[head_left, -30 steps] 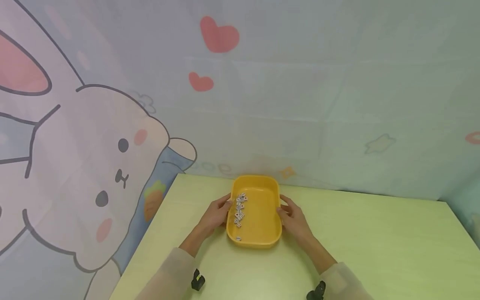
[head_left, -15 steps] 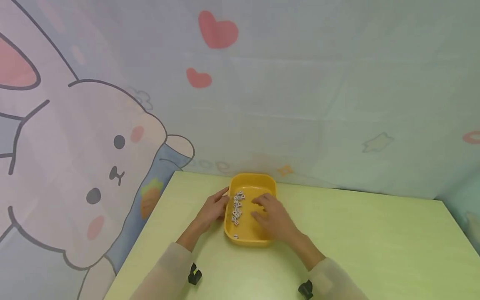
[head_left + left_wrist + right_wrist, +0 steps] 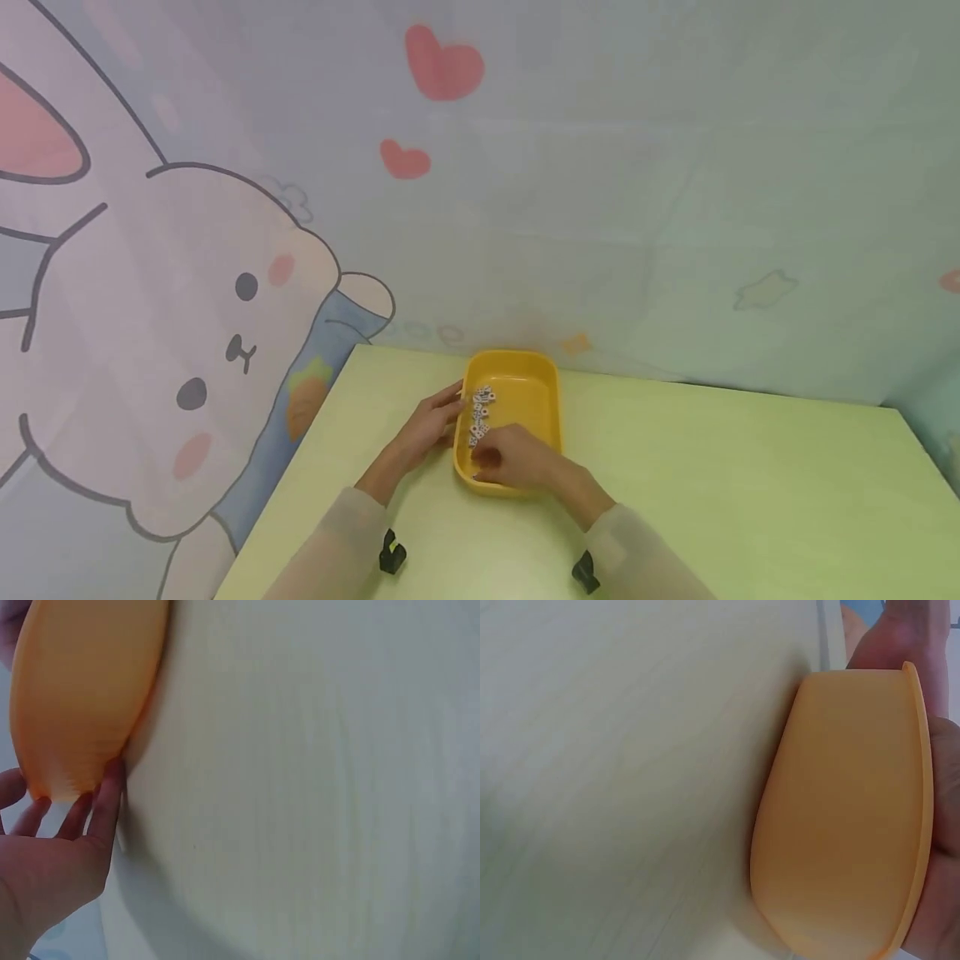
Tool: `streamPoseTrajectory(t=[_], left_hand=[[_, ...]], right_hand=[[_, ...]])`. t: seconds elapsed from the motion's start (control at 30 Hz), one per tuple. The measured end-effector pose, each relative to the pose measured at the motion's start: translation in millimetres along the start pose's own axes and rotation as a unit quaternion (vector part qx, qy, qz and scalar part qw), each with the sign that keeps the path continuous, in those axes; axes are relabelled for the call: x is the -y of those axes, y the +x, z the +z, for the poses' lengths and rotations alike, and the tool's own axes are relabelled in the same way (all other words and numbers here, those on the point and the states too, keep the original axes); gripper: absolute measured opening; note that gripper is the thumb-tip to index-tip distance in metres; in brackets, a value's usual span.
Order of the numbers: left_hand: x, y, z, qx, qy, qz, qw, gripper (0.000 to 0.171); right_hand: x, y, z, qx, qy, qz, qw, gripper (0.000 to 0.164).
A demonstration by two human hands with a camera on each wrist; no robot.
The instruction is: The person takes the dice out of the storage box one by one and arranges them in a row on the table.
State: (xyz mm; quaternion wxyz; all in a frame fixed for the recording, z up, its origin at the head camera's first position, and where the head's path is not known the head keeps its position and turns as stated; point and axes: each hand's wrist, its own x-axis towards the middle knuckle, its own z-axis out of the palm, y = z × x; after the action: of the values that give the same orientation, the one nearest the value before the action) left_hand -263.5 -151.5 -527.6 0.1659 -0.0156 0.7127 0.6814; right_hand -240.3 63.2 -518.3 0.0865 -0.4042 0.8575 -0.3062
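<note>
A yellow tray (image 3: 551,400) rests on the table, with several white dice (image 3: 480,408) in a loose row along its left side. My left hand (image 3: 427,429) holds the tray's left wall; in the left wrist view, its fingers (image 3: 109,799) lie on the outside and the thumb is by the rim. My right hand (image 3: 517,458) is inside the tray at the near left, fingers bent down by the nearest dice. Its fingertips partly cover a single die in the near left corner, and whether they pinch it is unclear. The right wrist view shows mostly the tray's outer wall (image 3: 840,810).
The pale green table (image 3: 720,483) runs far to the right of the tray. Close behind the tray hangs a cloth backdrop (image 3: 600,208) with a rabbit and hearts. Black wrist mounts (image 3: 392,554) sit by the sleeves.
My right hand has let go of the tray's right wall, passed over the rim and moved left and nearer, down to the near left dice. My left hand stays at the left wall.
</note>
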Motion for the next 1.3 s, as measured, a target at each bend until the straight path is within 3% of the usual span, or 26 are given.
streamPoseTrajectory(t=[0.37,0.6,0.87,1.1,1.3], left_hand=[[8.9,-1.3,-2.3,0.005,-0.023,0.009,0.9997,0.055],[5.9,3.9,-5.3,0.004,-0.020,0.018,0.9996,0.056],[12.5,2.3,-2.3,0.002,-0.019,0.010,0.9998,0.056],[8.6,6.3,-0.6,-0.004,-0.013,0.016,0.9998,0.055],[9.2,7.6,0.0,0.004,-0.002,0.025,0.9997,0.056]], right_hand=[[-3.9,10.0,9.4,0.050,0.035,-0.006,0.998,0.009],[-4.8,18.0,6.6,0.046,0.012,-0.016,0.999,0.005],[-7.2,17.6,5.7,0.093,-0.008,0.000,0.996,0.007],[-10.5,14.6,-6.4,0.049,0.006,0.010,0.999,0.006],[-8.7,-10.5,-45.8,-0.042,0.057,0.038,0.997,0.007]])
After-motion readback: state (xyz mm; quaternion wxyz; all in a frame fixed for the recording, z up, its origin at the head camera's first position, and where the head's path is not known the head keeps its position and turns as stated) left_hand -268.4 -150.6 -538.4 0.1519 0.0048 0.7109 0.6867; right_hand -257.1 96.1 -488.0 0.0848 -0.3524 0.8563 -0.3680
